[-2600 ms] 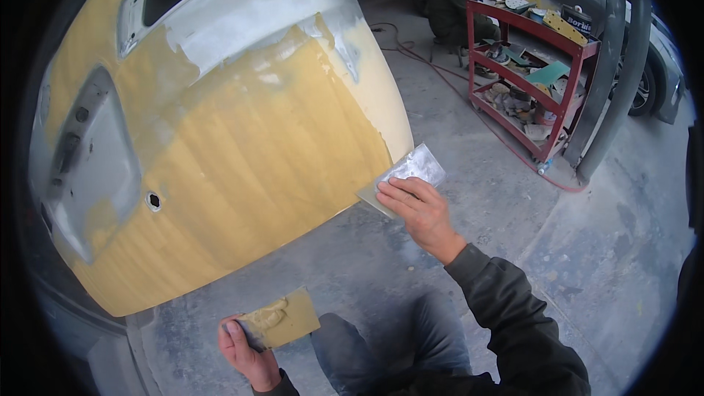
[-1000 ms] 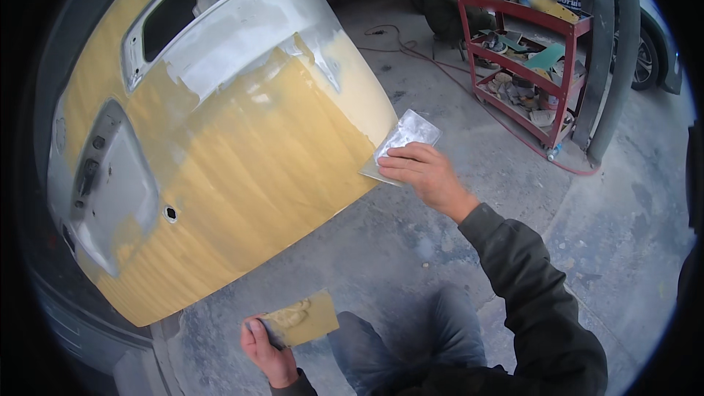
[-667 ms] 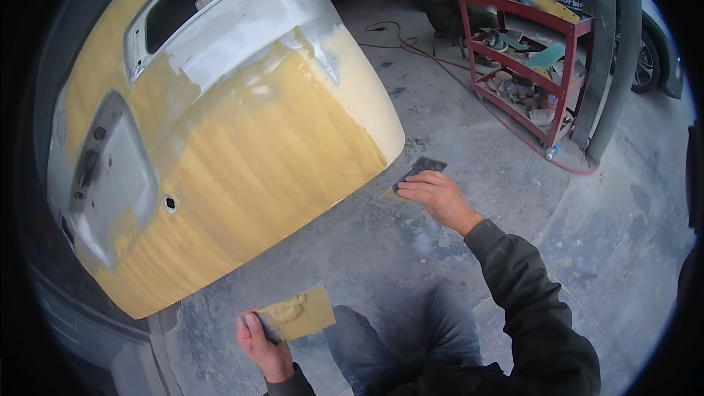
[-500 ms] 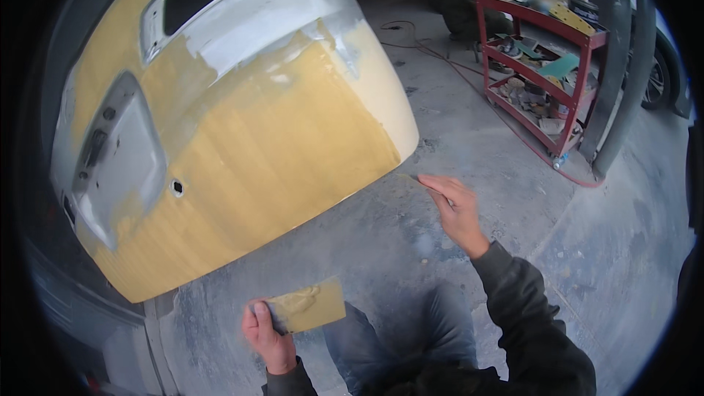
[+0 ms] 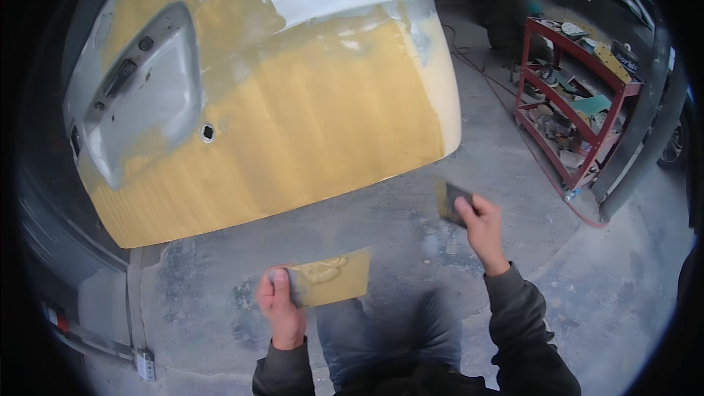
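My left hand (image 5: pixel 281 309) grips a flat rectangular mixing board (image 5: pixel 350 284) by its left end, thumb on top. A mound of yellowish body filler (image 5: pixel 320 271) lies on it. In my right hand (image 5: pixel 485 233), pinched between thumb and fingers, is a thin dark putty spreader (image 5: pixel 456 202) with a yellow-smeared edge. Both hands are in the air, apart from the car tailgate panel (image 5: pixel 315 139) in front of me. Yellow filler coats much of that panel; grey and white patches show near its window opening and the recess at left.
A red three-tier cart (image 5: pixel 579 114) at the right carries tools, pads and cans. A hose (image 5: pixel 506 92) runs along the floor beside it, near grey posts (image 5: pixel 645 128). Behind the cart, a blurred person (image 5: pixel 510 26) is low down in the dark. Vehicle parts line the left.
My view has shifted, so the panel and cart sit farther right. My right hand has turned the spreader, its broad face now showing. The board stays in my left hand, raised slightly in view.
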A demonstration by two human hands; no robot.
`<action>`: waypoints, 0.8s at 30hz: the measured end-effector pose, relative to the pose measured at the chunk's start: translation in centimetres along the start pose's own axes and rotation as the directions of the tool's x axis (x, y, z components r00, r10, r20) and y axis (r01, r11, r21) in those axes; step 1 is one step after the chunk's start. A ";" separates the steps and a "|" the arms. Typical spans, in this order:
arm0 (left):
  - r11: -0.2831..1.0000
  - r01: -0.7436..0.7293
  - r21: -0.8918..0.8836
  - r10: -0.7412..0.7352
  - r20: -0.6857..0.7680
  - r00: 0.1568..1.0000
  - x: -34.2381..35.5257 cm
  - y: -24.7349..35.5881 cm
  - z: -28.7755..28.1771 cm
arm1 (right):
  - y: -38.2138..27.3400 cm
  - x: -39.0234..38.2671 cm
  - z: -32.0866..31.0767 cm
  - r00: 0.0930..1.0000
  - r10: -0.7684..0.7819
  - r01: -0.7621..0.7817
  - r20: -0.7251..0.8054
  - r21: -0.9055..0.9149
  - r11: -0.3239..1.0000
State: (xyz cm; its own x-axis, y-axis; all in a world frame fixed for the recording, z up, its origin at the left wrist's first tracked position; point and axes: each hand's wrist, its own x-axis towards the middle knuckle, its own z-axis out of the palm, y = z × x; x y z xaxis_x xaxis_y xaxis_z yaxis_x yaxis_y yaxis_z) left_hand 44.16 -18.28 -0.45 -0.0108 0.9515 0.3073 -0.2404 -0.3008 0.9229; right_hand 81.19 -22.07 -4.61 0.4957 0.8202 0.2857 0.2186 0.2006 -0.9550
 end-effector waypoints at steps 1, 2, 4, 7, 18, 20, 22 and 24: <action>1.000 -0.003 -0.003 0.003 -0.008 1.000 -0.2 -0.3 -0.4 | 0.7 1.5 -0.2 0.986 -0.040 0.040 -0.164 -0.003 0.999; 1.000 -0.003 -0.002 0.003 -0.015 1.000 -0.4 -0.4 -0.7 | 0.3 2.8 0.5 0.941 -0.146 0.157 -0.304 0.013 0.988; 1.000 -0.004 0.009 0.004 0.010 1.000 -0.7 -0.3 -0.7 | 0.1 5.3 1.5 0.892 -0.219 0.195 -0.395 -0.099 0.976; 0.999 -0.004 0.041 0.003 0.030 1.000 -0.9 0.1 -1.0 | -0.7 5.5 5.0 0.821 -0.316 0.244 -0.476 -0.207 0.947; 1.000 -0.006 0.002 0.006 0.004 1.000 -0.1 0.5 -1.7 | -1.0 3.9 8.7 0.708 -0.401 0.201 -0.582 -0.377 0.904; 1.000 -0.018 0.025 0.019 -0.062 0.998 -0.1 0.0 -1.0 | -0.2 4.4 9.1 0.701 -0.429 0.195 -0.569 -0.425 0.884; 0.999 -0.024 0.044 0.027 -0.083 0.996 0.1 -0.1 -0.7 | 0.0 2.7 10.6 0.767 -0.457 0.273 -0.450 -0.416 0.867; 0.998 -0.021 0.064 0.027 -0.091 0.996 0.3 -0.2 -0.3 | -0.7 1.0 10.9 0.824 -0.397 0.273 -0.405 -0.329 0.904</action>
State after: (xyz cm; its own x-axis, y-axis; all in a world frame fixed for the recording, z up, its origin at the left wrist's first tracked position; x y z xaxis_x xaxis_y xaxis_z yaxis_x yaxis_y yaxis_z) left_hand 43.95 -17.89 -0.57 -0.1052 0.9449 0.3100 -0.1770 -0.3246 0.9291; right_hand 72.39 -15.55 -4.56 0.6621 0.3788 0.6466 0.6099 0.2289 -0.7587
